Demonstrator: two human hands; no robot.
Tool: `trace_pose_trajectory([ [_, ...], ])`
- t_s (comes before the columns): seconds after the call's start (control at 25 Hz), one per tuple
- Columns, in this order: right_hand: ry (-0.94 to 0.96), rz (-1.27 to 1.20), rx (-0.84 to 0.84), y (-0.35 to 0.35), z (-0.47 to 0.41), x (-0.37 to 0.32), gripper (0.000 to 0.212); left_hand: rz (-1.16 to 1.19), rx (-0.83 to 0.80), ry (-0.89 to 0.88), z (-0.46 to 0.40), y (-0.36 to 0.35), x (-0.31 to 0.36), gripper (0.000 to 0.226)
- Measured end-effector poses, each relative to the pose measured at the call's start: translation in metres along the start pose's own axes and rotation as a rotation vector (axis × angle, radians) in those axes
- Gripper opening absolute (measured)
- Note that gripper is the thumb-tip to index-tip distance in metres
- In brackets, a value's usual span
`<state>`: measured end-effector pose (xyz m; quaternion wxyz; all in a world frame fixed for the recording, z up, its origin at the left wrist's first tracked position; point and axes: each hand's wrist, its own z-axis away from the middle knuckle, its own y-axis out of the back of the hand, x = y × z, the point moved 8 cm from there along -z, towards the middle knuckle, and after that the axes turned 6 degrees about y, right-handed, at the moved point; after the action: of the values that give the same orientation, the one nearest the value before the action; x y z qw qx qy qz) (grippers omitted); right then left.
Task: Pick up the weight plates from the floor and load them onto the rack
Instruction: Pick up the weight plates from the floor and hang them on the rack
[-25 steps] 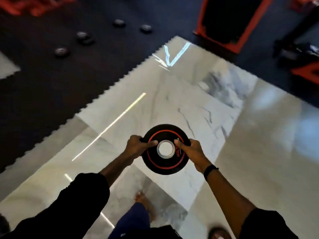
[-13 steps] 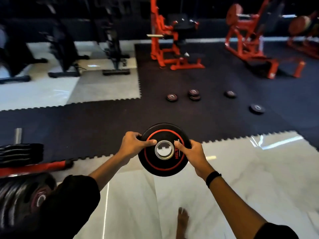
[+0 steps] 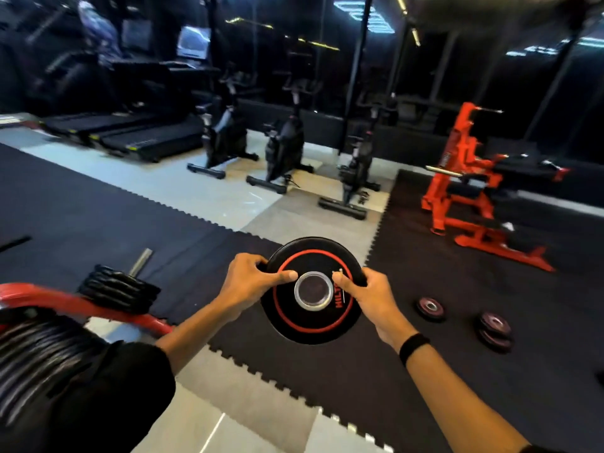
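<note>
Plate [image 3: 312, 291] carried chest-high over the mat edge, left hand [image 3: 250, 282] and right hand [image 3: 367, 297] gripping opposite rims, thumbs by the hub; carry step, next: swing left, line its hole with the rack [image 3: 81, 304] peg [image 3: 140, 261]; more plates [image 3: 495, 326] remain.

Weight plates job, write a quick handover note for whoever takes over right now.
Left hand and right hand: both grip the black red-ringed plate by its rim, held in the air.
Rack at lower left already carries stacked plates.
Left to do: load the held plate, then fetch the small plates lying on the dark mat to the right.
</note>
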<state>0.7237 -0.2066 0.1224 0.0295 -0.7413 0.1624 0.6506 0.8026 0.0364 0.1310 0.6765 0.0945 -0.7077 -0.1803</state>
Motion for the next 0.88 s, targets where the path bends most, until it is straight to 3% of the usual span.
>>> trace_pose_trajectory([
  [0.28, 0.053, 0.016, -0.173, -0.027, -0.208, 0.010, 0.041, 0.029, 0.161, -0.040, -0.162, 0.005, 0.016, 0.061],
  [0.52, 0.113, -0.050, -0.258, -0.057, -0.381, 0.003, 0.036, -0.016, 0.313, -0.024, -0.308, 0.020, 0.039, 0.066],
  [0.88, 0.140, -0.135, -0.541, -0.172, -0.616, 0.042, 0.034, -0.074, 0.592, 0.071, -0.494, 0.062, 0.004, 0.065],
])
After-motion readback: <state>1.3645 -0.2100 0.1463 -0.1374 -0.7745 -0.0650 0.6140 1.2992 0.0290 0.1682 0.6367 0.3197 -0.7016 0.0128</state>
